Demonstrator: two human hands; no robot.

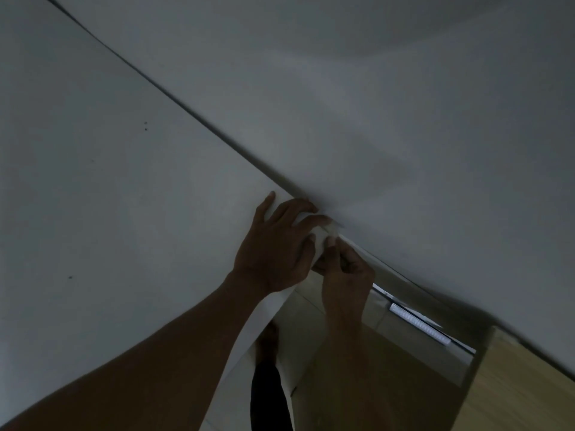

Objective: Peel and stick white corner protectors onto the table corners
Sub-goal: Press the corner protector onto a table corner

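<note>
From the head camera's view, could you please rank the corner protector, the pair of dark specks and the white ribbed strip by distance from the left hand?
1. Corner protector, under the left hand fingertips.
2. White ribbed strip, lower right, on the floor.
3. Pair of dark specks, upper left on the table.

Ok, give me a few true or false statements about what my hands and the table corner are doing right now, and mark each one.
1. Both hands are at the corner of the white table. True.
2. The left hand lies on the tabletop with its fingers reaching over the white corner protector. True.
3. The right hand hangs idle, well away from the table. False: its fingertips press up against the protector at the corner.
4. The table stands in the middle of the room. False: its far edge runs right along a wall.
5. A wooden panel shows at the lower right. True.
</note>
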